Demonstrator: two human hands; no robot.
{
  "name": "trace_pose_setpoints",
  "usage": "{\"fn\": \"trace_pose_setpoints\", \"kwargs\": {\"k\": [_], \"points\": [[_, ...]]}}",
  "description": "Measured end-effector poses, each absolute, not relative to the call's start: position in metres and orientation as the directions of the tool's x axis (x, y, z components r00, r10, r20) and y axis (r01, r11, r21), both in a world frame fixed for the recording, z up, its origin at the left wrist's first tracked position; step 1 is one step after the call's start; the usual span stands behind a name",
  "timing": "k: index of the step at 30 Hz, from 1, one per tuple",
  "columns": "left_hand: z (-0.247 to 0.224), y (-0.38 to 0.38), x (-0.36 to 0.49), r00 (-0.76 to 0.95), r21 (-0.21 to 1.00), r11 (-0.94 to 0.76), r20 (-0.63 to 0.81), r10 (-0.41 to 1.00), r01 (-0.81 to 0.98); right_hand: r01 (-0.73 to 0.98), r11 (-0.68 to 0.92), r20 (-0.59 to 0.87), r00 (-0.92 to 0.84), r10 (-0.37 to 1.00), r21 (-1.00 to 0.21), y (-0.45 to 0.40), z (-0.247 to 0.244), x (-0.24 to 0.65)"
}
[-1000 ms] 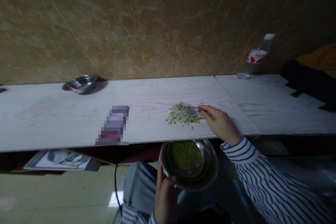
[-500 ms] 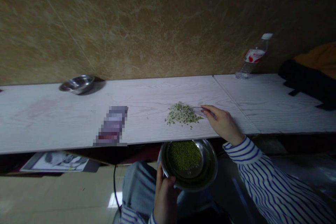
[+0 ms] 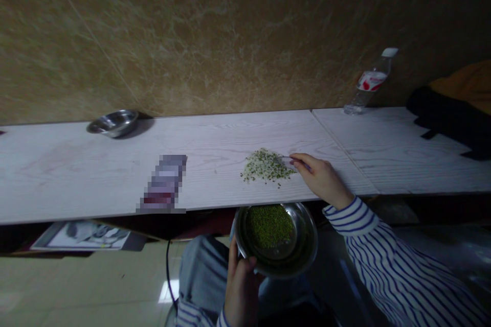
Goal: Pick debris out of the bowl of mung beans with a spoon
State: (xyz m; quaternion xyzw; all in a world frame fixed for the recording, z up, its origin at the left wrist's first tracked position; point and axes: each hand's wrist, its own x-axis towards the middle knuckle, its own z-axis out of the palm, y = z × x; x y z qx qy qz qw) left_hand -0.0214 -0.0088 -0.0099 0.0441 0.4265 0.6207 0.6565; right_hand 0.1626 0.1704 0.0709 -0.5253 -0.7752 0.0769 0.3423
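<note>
My left hand grips the near left rim of a steel bowl, thumb on the edge. Green mung beans fill the far left part of the bowl, which sits tilted over my lap, just under the table's front edge. On the table lies a loose pile of white grains mixed with green beans. At the pile's right side, my right hand pinches a thin, partly see-through tool, seen almost edge-on; its exact kind is unclear. The tool's tip meets the pile.
A second steel bowl stands at the back left of the white table. A pixelated flat item lies nearer. Toward the right are a water bottle and dark and orange cloth. The marbled wall borders the back.
The tool in my right hand has turned from a flatter view to nearly edge-on, and the hand has shifted slightly left. My left hand and the bowl look unmoved.
</note>
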Motion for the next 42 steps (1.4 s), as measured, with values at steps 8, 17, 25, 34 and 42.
{"fn": "trace_pose_setpoints", "kwargs": {"k": [8,17,25,34,42], "points": [[-0.012,-0.010,-0.019,-0.157,0.615,0.222,-0.501,0.851,-0.757,0.737,0.450,0.420,-0.246,0.874,-0.505,0.161,0.074,0.164],[-0.004,-0.010,-0.018,-0.175,0.621,0.207,-0.497,0.850,-0.756,0.712,0.488,0.389,-0.318,0.865,-0.504,0.150,0.077,0.163],[-0.009,-0.017,-0.028,-0.153,0.583,0.196,-0.495,0.855,-0.789,0.713,0.508,0.424,-0.317,0.848,-0.483,0.141,0.081,0.166],[-0.011,-0.016,-0.018,-0.163,0.607,0.214,-0.504,0.848,-0.765,0.757,0.464,0.425,-0.271,0.864,-0.460,0.135,0.076,0.178],[-0.008,-0.015,-0.021,-0.163,0.620,0.223,-0.502,0.849,-0.752,0.774,0.477,0.442,-0.285,0.850,-0.417,0.131,0.075,0.178]]}}
